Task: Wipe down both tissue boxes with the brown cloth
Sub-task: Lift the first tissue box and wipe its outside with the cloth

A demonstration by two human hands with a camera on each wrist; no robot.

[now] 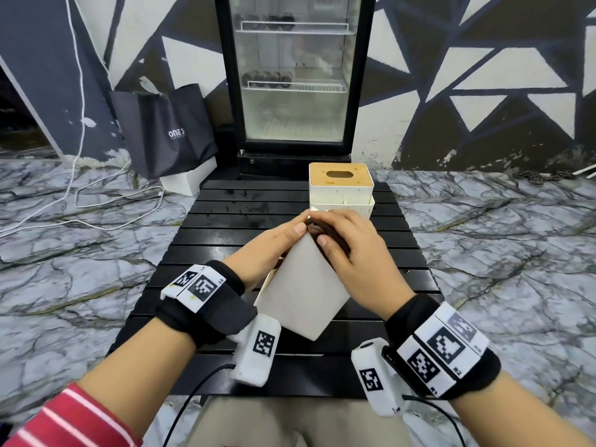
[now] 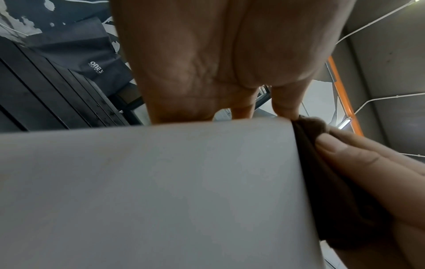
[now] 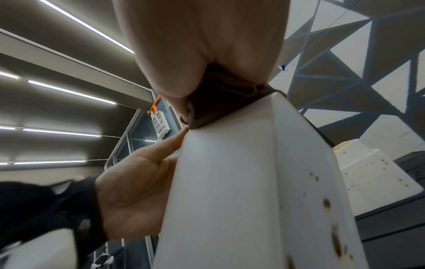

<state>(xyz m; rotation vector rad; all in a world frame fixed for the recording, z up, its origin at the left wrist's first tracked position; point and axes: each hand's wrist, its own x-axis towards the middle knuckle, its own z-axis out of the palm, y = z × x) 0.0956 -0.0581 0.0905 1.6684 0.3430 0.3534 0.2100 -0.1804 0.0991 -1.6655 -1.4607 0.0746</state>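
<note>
The left hand (image 1: 274, 243) grips the near tissue box (image 1: 303, 291), which is steeply tilted, with the thumb on one face and the fingers along another. The right hand (image 1: 348, 243) curls its fingers over the bunched brown cloth (image 1: 317, 228), pressing it onto the box's upper corner just beside the left thumb tip; brown spots lower on the box, below the right fingers, suggest it is only partly wiped; the second tissue box (image 1: 342, 185), beyond both sets of fingertips and also speckled, seems not yet cleaned.

A black slatted table (image 1: 225, 221) bears a wood-lidded tissue box (image 1: 339, 186).
</note>
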